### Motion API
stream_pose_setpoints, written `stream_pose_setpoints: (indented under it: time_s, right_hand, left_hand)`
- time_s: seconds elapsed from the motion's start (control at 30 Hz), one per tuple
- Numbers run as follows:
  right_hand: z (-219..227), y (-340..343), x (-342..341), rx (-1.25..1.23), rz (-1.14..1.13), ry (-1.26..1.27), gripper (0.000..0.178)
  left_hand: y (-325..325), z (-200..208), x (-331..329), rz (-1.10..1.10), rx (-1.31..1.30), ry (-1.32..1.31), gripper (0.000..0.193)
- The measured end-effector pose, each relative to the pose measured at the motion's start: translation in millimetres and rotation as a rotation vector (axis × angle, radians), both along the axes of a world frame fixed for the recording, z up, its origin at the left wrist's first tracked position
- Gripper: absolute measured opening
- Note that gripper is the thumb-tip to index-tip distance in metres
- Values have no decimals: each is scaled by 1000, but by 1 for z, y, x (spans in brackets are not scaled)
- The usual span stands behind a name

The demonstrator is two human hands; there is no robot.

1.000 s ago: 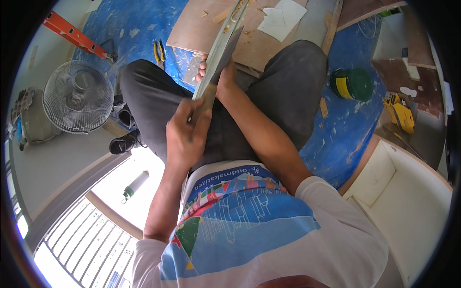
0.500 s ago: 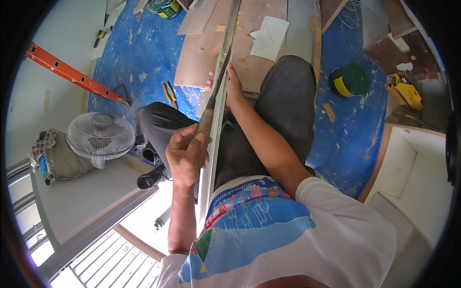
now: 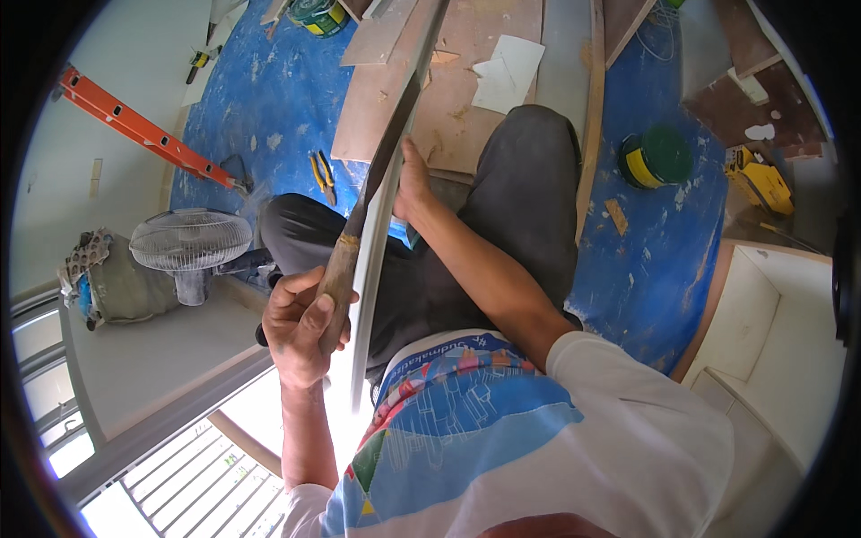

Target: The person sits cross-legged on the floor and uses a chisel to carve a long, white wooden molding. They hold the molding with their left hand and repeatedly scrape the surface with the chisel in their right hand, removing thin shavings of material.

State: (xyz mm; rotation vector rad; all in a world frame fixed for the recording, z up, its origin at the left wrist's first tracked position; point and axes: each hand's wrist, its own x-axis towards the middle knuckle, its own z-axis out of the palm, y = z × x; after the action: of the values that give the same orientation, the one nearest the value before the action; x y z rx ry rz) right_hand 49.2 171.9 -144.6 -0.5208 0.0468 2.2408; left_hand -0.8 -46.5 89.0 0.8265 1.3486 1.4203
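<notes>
My left hand is closed around the wooden handle of a long tool with a dark, flat blade. The blade slants up and to the right, lying along a long pale strip; whether its flat or its edge meets the strip is unclear. That strip runs lengthwise between my bent legs. Farther up, my right hand grips the strip from its right side, thumb in sight and the other fingers hidden behind it.
Brown boards with a white sheet lie ahead on a blue floor covering. Pliers rest left of them. A fan and an orange ladder stand left; a green bucket and yellow-black tool sit right.
My left hand has moved left and toward me with the tool, and the blade now shows its broad face. The strip's near end has shifted left. The fan head has turned.
</notes>
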Motion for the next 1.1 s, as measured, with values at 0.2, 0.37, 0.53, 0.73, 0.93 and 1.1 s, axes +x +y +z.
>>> stream_pose_setpoints:
  time_s: [0.2, 0.37, 0.53, 0.73, 0.93, 1.1]
  right_hand:
    - [28, -6, 5, 232, 96, -312, 41]
    - [32, -12, 8, 435, 153, -744, 65]
    - [15, -32, 2, 945, -62, -1160, 77]
    - [5, -35, -3, 569, -151, -865, 60]
    - [-1, -37, -4, 455, -198, -617, 44]
    - [-7, -37, -4, 521, -201, -614, 47]
  left_hand:
    - [8, -13, 1, 114, -141, 162, 31]
    - [21, -17, -1, 160, -244, 278, 31]
    - [42, -22, 4, 118, -302, 400, 32]
    - [63, -39, 17, 107, -361, 514, 32]
    - [62, -40, 21, 106, -400, 517, 32]
    - [64, -49, 21, 81, -335, 625, 28]
